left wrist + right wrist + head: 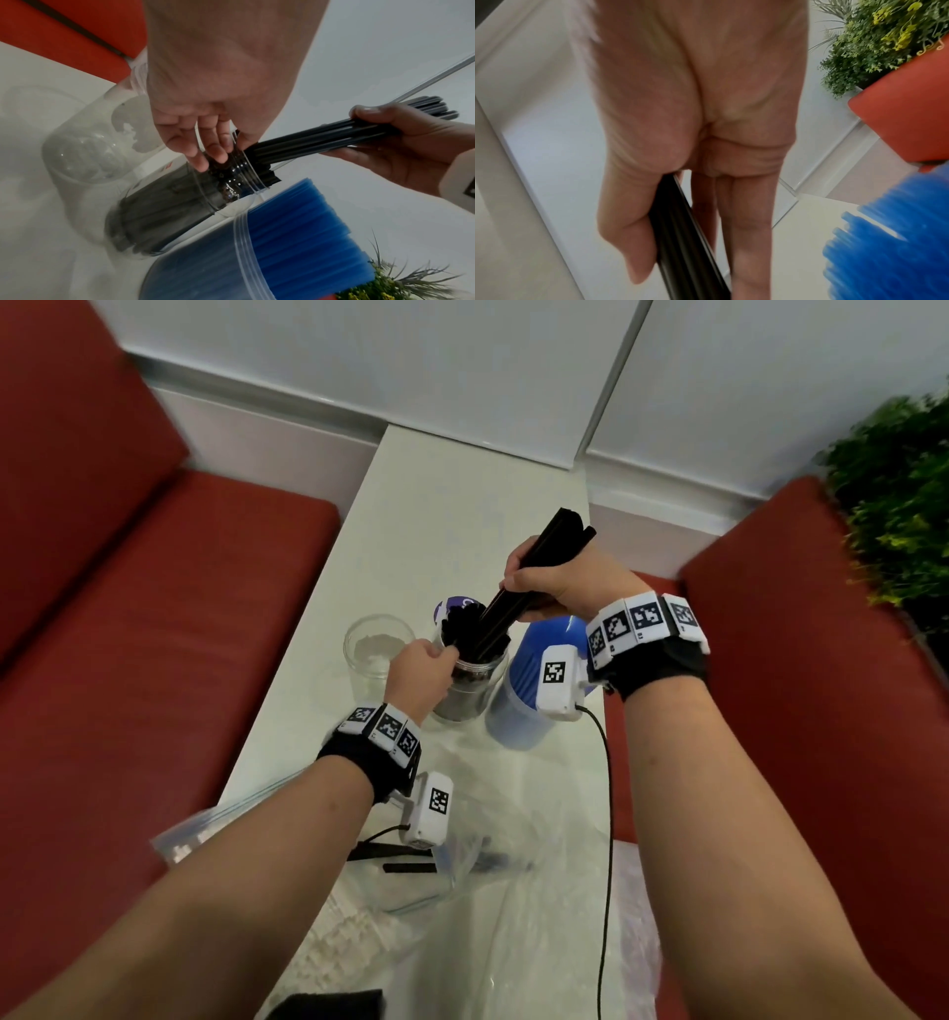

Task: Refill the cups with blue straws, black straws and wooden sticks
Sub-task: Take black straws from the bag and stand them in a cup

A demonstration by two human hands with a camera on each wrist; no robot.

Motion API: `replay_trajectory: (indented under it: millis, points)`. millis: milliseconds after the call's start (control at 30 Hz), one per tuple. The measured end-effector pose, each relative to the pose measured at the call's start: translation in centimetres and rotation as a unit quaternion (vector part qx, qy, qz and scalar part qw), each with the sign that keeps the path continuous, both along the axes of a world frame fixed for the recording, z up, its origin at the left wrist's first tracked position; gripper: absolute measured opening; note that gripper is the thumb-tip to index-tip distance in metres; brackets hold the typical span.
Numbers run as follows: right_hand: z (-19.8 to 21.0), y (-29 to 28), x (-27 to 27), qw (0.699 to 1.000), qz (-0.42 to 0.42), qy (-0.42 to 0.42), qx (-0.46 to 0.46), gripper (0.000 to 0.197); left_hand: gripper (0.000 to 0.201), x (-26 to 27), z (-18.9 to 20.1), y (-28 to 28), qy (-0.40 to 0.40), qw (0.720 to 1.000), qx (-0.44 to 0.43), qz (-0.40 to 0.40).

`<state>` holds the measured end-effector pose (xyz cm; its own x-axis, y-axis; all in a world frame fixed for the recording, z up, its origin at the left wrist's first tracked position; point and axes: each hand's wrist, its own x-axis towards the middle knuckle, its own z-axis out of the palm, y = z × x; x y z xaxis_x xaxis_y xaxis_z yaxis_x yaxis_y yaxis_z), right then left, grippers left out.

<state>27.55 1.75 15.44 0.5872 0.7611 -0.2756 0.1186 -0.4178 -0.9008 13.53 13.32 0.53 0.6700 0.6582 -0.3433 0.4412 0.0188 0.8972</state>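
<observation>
A clear cup (pixel 464 688) partly filled with black straws stands mid-table. My left hand (pixel 445 655) grips its rim, fingers (pixel 205 150) on the outer wall and thumb at the far side. My right hand (pixel 519 597) grips a bundle of black straws (pixel 544 557), tilted, its lower end in the cup's mouth (pixel 257 162). The bundle (pixel 687 243) runs between thumb and fingers in the right wrist view. A cup packed with blue straws (pixel 531 670) stands right of it, partly under my right wrist. An empty clear cup (pixel 377 654) stands to the left.
Crumpled clear plastic bags (pixel 477 891) with a few loose black straws (pixel 411 868) cover the near table. A purple-and-white object (pixel 454 604) shows behind the black-straw cup. Red benches (pixel 154 618) flank the narrow white table (pixel 462 505). A green plant (pixel 904 505) stands at the far right.
</observation>
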Motion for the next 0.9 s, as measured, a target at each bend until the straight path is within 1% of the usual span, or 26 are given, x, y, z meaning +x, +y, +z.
replay_trajectory:
  millis: [167, 267, 300, 333, 400, 467, 533, 567, 600, 633, 700, 733, 767, 800, 833, 900]
  points:
    - [-2.1, 1.5, -0.6, 0.999, -0.003, -0.045, -0.025, 0.015, 0.021, 0.2, 0.3, 0.1, 0.011, 1.000, -0.020, -0.009]
    - [-4.5, 2.5, -2.6, 0.995, -0.042, -0.075, -0.042, 0.011, 0.024, 0.1, 0.4, 0.0, 0.013, 0.999, -0.036, -0.009]
    - [-5.1, 2.8, -3.1, 0.993, -0.058, -0.092, -0.051, 0.013, 0.024, 0.0, 0.5, 0.0, 0.014, 0.999, -0.039, -0.011]
    - [-5.6, 2.9, -3.6, 0.991, -0.072, -0.101, -0.053, 0.016, 0.024, 0.0, 0.6, -0.1, 0.016, 0.999, -0.042, -0.013]
    - [-6.1, 2.9, -4.2, 0.990, -0.092, -0.100, -0.031, 0.032, 0.022, -0.1, 0.8, 0.0, 0.020, 0.999, -0.044, -0.017]
    - [-6.4, 2.8, -4.8, 0.986, -0.108, -0.125, 0.033, 0.050, 0.021, -0.2, 1.1, 0.1, 0.017, 0.999, -0.047, -0.023]
    - [-6.5, 2.9, -6.0, 0.964, -0.132, -0.206, 0.109, 0.058, 0.022, -0.5, 1.3, 0.1, 0.009, 0.998, -0.051, -0.034]
    - [-6.9, 3.1, -6.6, 0.950, -0.133, -0.254, 0.123, 0.058, 0.024, -0.6, 1.3, 0.1, 0.007, 0.998, -0.055, -0.040]
    - [-7.6, 3.4, -7.1, 0.941, -0.124, -0.295, 0.109, 0.057, 0.026, -0.8, 1.4, 0.1, 0.005, 0.997, -0.062, -0.045]
    - [-8.4, 3.8, -7.5, 0.938, -0.101, -0.325, 0.065, 0.057, 0.028, -0.9, 1.6, 0.1, 0.002, 0.996, -0.071, -0.047]
    - [-10.5, 4.2, -8.2, 0.934, -0.036, -0.347, -0.082, 0.061, 0.032, -0.9, 1.9, 0.0, 0.007, 0.996, -0.075, -0.053]
    - [-11.5, 4.3, -8.5, 0.925, -0.007, -0.348, -0.151, 0.065, 0.032, -0.9, 2.2, 0.0, 0.013, 0.996, -0.074, -0.057]
    - [-12.3, 4.2, -8.7, 0.918, 0.014, -0.345, -0.197, 0.068, 0.030, -1.0, 2.3, 0.0, 0.017, 0.995, -0.077, -0.058]
    - [-12.7, 4.1, -8.8, 0.914, 0.025, -0.341, -0.219, 0.071, 0.029, -1.2, 2.4, -0.1, 0.017, 0.994, -0.085, -0.060]
    - [-12.8, 4.0, -8.8, 0.917, 0.027, -0.333, -0.219, 0.072, 0.030, -1.5, 2.3, -0.1, 0.012, 0.994, -0.092, -0.065]
    - [-12.1, 4.0, -8.7, 0.936, 0.001, -0.309, -0.171, 0.070, 0.035, -2.4, 2.1, 0.1, 0.001, 0.992, -0.093, -0.081]
